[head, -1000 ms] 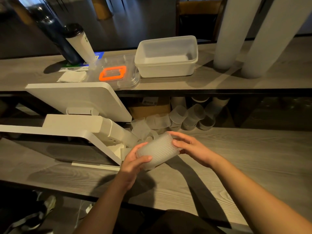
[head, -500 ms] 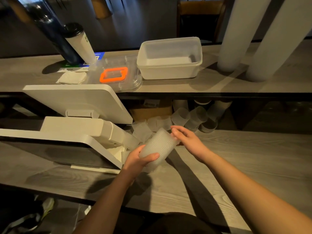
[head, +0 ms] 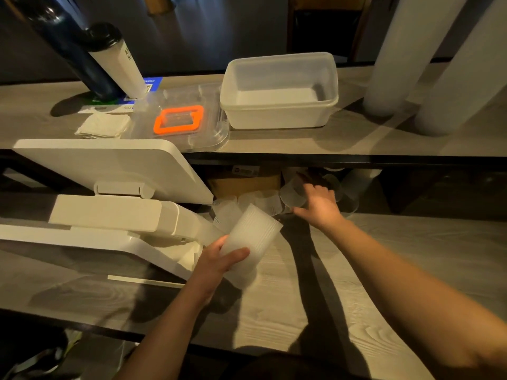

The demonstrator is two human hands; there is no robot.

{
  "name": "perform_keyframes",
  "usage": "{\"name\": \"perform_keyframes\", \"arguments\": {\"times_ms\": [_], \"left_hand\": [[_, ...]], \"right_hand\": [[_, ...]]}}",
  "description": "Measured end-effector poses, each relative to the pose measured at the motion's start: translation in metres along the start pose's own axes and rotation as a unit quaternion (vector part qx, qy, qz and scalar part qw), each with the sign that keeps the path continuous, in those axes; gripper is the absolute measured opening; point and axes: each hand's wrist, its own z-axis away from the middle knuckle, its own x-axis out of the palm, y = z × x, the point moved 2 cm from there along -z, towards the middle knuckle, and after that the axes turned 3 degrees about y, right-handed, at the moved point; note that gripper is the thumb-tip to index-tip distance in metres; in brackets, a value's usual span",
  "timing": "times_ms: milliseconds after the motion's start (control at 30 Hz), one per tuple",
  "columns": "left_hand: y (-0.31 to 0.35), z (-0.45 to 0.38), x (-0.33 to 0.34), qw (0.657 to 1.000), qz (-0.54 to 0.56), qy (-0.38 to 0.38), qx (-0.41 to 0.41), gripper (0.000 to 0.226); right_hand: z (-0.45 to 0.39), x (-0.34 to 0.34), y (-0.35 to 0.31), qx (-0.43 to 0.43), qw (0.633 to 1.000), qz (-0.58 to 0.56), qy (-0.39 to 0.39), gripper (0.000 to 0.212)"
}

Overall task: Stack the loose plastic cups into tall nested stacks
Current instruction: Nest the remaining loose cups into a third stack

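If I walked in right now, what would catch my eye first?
Probably the orange-rimmed lid on the upper shelf, beside a white tub. Lower down, the left hand grips a nested stack of cups, while the right hand reaches among loose cups under the shelf.

Our two bare arms reach forward from the bottom edge, the left bent short, the right stretched long.

Our left hand (head: 219, 259) curls its fingers and thumb round a short stack of cups (head: 251, 239), tilted up to the right. Our right hand (head: 318, 205) reaches farther ahead, palm down with the thumb spread to the left; we cannot tell whether its fingers grip a loose cup (head: 293, 194) there.
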Motion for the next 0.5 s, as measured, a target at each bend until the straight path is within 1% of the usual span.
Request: {"name": "perform_keyframes", "arguments": {"times_ms": [100,167,233,300,400,500], "left_hand": [[0.001,-0.002,0.003,1.000,0.010,-0.025,-0.005,0.073],[0.001,-0.004,0.004,1.000,0.008,-0.026,-0.005,0.074],[0.001,-0.005,0.005,1.000,0.008,-0.020,-0.004,0.072],[0.001,-0.006,0.005,1.000,0.013,-0.014,-0.003,0.069],[0.001,-0.004,0.006,1.000,0.014,-0.014,0.002,0.067],[0.000,-0.001,0.008,1.000,0.020,-0.006,-0.001,0.067]], "right_hand": [[-0.012,0.002,0.000,0.001,0.998,0.027,-0.057,0.050],[-0.016,0.001,0.000,0.004,0.997,0.024,-0.069,0.042],[-0.016,-0.003,-0.001,0.001,0.998,0.026,-0.063,0.038],[-0.014,-0.006,0.000,-0.022,0.997,0.052,-0.053,0.044],[-0.005,-0.007,0.001,-0.064,0.993,0.086,-0.040,0.063],[0.009,-0.009,0.004,-0.082,0.995,0.064,0.003,0.064]]}}
